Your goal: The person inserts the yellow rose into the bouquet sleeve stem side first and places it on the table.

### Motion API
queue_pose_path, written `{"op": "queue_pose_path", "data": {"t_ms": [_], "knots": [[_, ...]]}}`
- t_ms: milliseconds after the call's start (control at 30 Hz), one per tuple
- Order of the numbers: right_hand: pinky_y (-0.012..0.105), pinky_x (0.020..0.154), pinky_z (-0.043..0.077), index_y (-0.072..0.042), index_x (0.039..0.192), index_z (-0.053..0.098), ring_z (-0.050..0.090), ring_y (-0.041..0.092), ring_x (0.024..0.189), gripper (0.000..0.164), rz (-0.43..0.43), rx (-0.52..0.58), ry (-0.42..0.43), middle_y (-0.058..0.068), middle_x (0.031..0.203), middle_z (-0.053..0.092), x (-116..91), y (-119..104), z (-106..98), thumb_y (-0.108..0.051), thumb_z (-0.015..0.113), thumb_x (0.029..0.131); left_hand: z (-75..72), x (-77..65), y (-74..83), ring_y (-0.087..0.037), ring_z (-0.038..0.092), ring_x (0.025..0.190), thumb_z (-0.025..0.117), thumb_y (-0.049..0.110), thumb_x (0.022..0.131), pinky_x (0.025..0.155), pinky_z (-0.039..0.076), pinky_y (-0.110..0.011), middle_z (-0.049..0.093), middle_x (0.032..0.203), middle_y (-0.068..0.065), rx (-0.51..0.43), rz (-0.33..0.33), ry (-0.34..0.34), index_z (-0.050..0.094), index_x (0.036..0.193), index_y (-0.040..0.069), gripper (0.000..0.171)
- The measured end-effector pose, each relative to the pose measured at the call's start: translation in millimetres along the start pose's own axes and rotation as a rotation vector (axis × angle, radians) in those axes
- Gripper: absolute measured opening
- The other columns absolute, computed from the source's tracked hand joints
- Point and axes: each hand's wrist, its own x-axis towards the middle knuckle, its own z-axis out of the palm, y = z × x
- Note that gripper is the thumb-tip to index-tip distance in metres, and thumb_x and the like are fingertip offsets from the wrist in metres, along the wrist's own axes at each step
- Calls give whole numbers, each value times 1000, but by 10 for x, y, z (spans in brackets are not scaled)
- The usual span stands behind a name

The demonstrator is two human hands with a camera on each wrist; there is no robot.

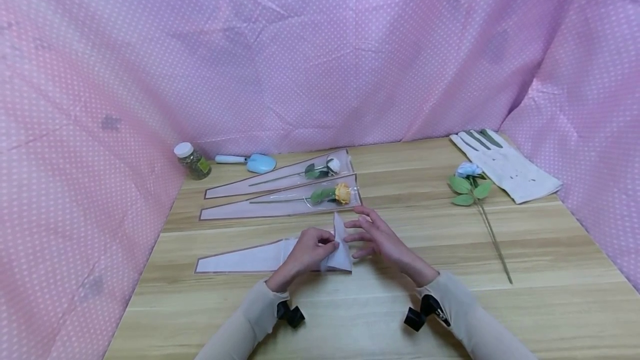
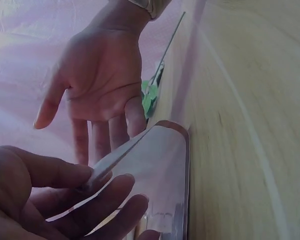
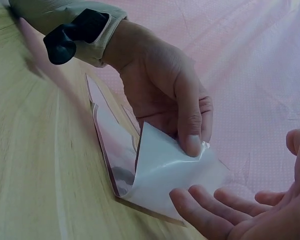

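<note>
A tapered flower sleeve (image 1: 240, 260), pale with a brown border, lies flat at the front of the table. Its wide end is lifted and folded up. My left hand (image 1: 311, 249) pinches that raised edge between thumb and fingers, and the right wrist view shows the thumb pressed on the white sheet (image 3: 165, 165). Just to the right is my right hand (image 1: 382, 240), its fingers spread and loosely bent beside the lifted edge. Nothing is held in it. From the left wrist view, its palm (image 2: 105, 75) faces the sleeve; whether its fingertips touch the sheet I cannot tell.
Behind lie two sleeves, one with a yellow rose (image 1: 342, 193), one with a white rose (image 1: 333, 165). A blue rose (image 1: 469, 170) lies at right, near white gloves (image 1: 515, 171). At back left are a jar (image 1: 192, 161) and a small blue trowel (image 1: 260, 163).
</note>
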Motion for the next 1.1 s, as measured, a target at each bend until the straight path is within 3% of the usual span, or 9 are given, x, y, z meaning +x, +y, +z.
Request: {"op": "queue_pose_path", "data": {"t_ms": [200,433,567,1100], "knots": [[52,89,58,-5,156,12,58,44,126,60,25,-18,35,34,148,40,-20,6,-15,-38,32,109,47,20,-33,-5,54,69,71,10,90,62,42,-17,73,78,-11,-72,-16,50,79,86,0,13],[50,86,60,-2,153,18,65,26,113,56,40,-26,93,33,143,45,-9,28,-23,-25,41,108,171,96,-43,-4,53,62,76,9,85,57,42,-18,71,72,-10,-194,-43,77,78,85,-3,12],[47,82,61,-3,150,25,67,22,107,53,51,-45,153,32,139,50,6,43,-11,-22,47,105,235,144,-24,-5,54,62,77,8,84,56,42,-18,72,72,-10,-238,-56,85,78,85,-3,11],[38,71,62,-3,141,39,67,16,91,48,60,-140,333,29,125,61,64,85,22,-16,58,99,350,203,-29,-5,52,60,81,10,81,53,40,-18,72,70,-11,-259,-50,93,78,80,-1,11]]}}
